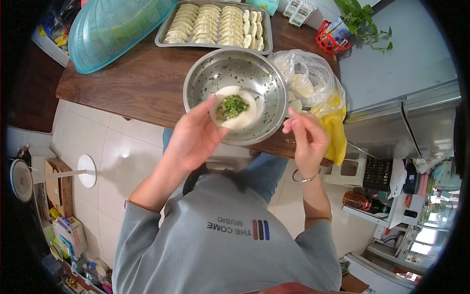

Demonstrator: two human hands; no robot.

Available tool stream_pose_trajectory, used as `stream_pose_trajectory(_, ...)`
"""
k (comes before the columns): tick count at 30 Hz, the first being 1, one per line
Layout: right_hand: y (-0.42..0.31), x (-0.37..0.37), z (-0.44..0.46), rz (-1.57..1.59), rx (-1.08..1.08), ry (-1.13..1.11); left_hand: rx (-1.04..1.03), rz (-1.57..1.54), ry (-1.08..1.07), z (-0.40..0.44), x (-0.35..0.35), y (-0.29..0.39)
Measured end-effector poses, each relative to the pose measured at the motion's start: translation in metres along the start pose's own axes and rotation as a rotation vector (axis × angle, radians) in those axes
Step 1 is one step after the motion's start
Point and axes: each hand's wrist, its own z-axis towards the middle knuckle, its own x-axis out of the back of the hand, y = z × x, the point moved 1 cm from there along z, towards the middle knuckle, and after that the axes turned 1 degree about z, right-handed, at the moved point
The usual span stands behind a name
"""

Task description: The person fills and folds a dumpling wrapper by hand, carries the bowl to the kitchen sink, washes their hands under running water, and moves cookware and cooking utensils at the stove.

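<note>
My left hand [199, 134] holds a round dumpling wrapper [248, 113] over the steel bowl [193, 90]. A mound of chopped green filling [232, 106] sits in the middle of the wrapper, which lies unfolded. Bits of the same green cling to the bowl's inner wall. To the right of the bowl, my right hand [309, 142] is raised with its fingers loosely curled and apart, and no object shows in them. Just beyond it is a clear plastic bag [313, 66] with pale round wrappers [301, 85] in it.
A metal tray [268, 34] with rows of folded dumplings [205, 24] stands at the back of the wooden table [117, 93]. Beside it leans a teal mesh cover [115, 34]. A yellow cloth or bag [334, 132] hangs over the right edge, near a red basket [327, 41] and a plant [360, 17].
</note>
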Motion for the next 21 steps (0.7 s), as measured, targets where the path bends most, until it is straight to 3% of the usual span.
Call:
stream_pose_trajectory(2, 0.007, 0.003, 0.009, -0.073, -0.005, 0.039, -0.084, 0.05, -0.015, 0.0, 0.008, 0.009)
stream_pose_trajectory(4, 0.01, 0.001, 0.018, -0.426, 0.222, -0.062, -0.081, 0.018, -0.031, -0.003, 0.016, 0.021)
stream_pose_trajectory(6, 0.013, -0.006, 0.019, -0.51, 0.249, -0.105, -0.093, -0.007, -0.153, -0.004, 0.021, 0.028)
stream_pose_trajectory(8, 0.02, -0.013, 0.017, -0.602, 0.342, -0.237, -0.102, -0.013, -0.125, -0.006, 0.022, 0.03)
stream_pose_trajectory(21, 0.017, -0.015, 0.009, -0.793, 0.196, -0.45, -0.152, 0.161, -0.089, -0.001, 0.013, 0.029)
